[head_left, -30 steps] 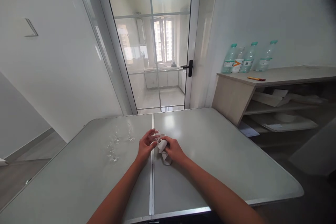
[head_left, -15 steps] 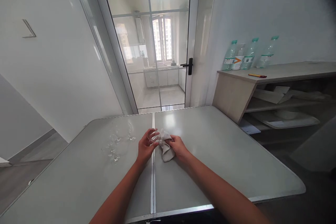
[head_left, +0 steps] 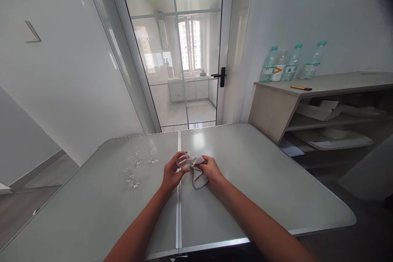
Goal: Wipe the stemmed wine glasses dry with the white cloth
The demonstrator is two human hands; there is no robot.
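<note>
Clear glass shows between the curled fingers of the left hand (head_left: 172, 175), grasping a tilted drinking glass (head_left: 183, 161) around its bowl, while the right hand (head_left: 213, 170) pinches a greyish cloth (head_left: 200, 176) at its right end. It looks light, stiff, slippery and fragile, best cradled gently by the bowl; the cloth seems soft. Farther left, other glasses (head_left: 134, 185) stand on the table (head_left: 251, 188).

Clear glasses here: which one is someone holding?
The glass in the left hand, next to the cloth in the right hand. The other glasses stand untouched on the table, farther left.
</note>
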